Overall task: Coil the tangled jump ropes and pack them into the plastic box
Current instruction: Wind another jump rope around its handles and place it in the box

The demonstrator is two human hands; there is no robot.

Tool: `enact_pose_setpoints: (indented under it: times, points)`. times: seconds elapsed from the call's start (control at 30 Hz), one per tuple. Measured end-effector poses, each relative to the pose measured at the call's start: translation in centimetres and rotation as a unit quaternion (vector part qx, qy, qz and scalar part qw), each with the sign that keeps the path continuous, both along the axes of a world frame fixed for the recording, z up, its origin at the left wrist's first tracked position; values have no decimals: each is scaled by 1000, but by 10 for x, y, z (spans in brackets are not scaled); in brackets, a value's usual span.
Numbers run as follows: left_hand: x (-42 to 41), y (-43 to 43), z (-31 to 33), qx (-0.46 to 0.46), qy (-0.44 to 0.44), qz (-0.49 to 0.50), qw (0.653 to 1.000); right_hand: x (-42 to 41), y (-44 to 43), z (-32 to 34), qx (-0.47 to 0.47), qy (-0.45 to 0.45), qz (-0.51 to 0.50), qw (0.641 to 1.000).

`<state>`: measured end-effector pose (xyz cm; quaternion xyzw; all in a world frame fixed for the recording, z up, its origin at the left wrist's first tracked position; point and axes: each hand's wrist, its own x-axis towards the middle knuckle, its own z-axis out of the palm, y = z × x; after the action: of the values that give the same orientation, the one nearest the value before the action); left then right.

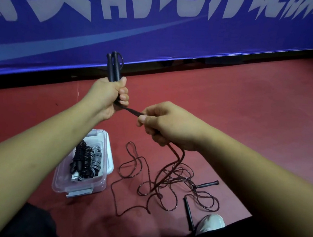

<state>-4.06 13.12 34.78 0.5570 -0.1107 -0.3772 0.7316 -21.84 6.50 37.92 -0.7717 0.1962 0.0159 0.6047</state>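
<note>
Between both hands, rope (131, 111) stretches taut, pinched by right fingers (144, 119)

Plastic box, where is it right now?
In the head view the plastic box sits on the red floor, lower left of centre, below the left forearm, with the loose tangled rope to its right.

Bare forearms (42, 140), dark trousers (28, 224), white shoe (211, 223)
</note>
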Motion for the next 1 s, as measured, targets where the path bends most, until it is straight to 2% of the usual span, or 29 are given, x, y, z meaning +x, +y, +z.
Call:
enact_pose_setpoints:
  times: [0.2,0.33,0.37,0.53,0.73,0.87,1.0]
  points:
    - [4,0,-6,86,-99,11,991,-12,-16,18,-37,25,45,998]
    - [21,4,-13,174,-214,-12,961,-15,-25,27,-125,-5,29,992]
    - [22,3,-15,181,-216,-16,959,-17,-28,29,-150,-12,23,988]
    - [20,1,-14,207,-200,-60,956,-23,-51,38,-228,-32,-6,973]
    - [-6,5,-7,241,-141,-228,933,-30,-81,38,-285,-65,-76,953]
    - [-16,8,4,195,-98,-330,918,-32,-96,35,-287,-66,-116,948]
    - [-21,8,6,128,-35,-365,921,-33,-104,32,-284,-60,-132,948]
